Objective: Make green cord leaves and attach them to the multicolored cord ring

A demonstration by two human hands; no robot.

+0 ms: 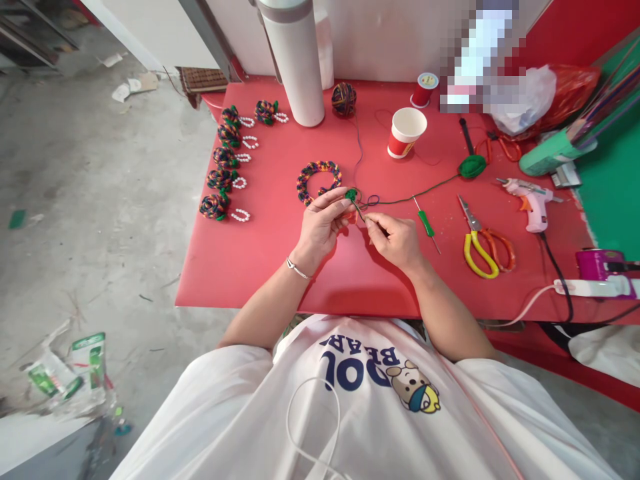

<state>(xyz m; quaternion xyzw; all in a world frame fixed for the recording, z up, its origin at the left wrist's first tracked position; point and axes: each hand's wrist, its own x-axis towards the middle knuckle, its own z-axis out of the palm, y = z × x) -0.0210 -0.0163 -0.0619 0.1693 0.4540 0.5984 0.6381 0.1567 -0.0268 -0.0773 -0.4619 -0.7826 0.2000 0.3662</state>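
Between the thumb and fingers of my left hand (323, 223) is a small green crochet piece (351, 195). My right hand (397, 241) is closed around a thin crochet hook (358, 210), whose tip reaches the green piece; the rest is mostly hidden in the fingers. Green yarn runs right from the piece to a small green yarn ball (473, 166). Just beyond my left hand, a multicoloured crochet strip (302, 181) lies curled on the red table (260, 267). A green-handled hook tool (426, 223) rests right of my right hand.
At left lie several multicoloured crochet flowers (214, 207) with white bead loops (241, 215). Behind stand a white flask (295, 63), a multicoloured yarn ball (344, 99), a paper cup (406, 133) and a red thread spool (424, 90). Scissors (481, 247) and a pink glue gun (533, 203) lie right.
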